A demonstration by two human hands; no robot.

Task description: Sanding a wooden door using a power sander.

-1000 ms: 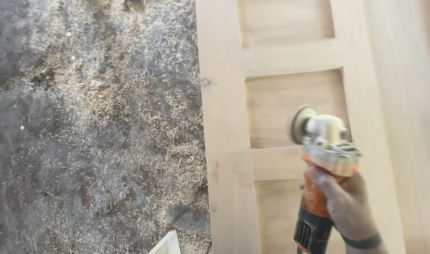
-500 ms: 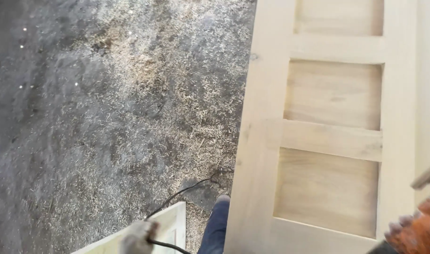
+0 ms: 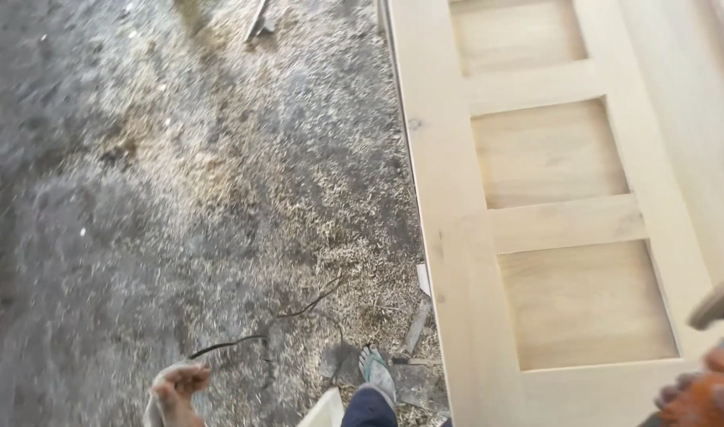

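Right hand: the right hand [image 3: 706, 399] sits at the bottom right corner, fingers curled tight round the orange body of a power sander [image 3: 722, 332], only partly in frame.
Sander: its pale disc head pokes in at the right edge, just above the hand and over the right stile of the wooden door [image 3: 457, 237]; whether the disc touches the wood cannot be told.
Left hand: the left hand [image 3: 176, 391] is low at the bottom left, dusty, fingers closed on a thin black cord [image 3: 243, 340] that trails away across the floor to the right.
Door: pale unfinished wood, lying flat, with recessed square panels in a row running up the picture; the nearest panel lies just left of the right hand.
Foot: a foot in a sandal [image 3: 376, 372] stands beside the door's left edge, a dark trouser leg below it.
Floor: grey ground [image 3: 140, 158] strewn with sawdust and shavings, with small wood offcuts [image 3: 416, 324] near the foot.
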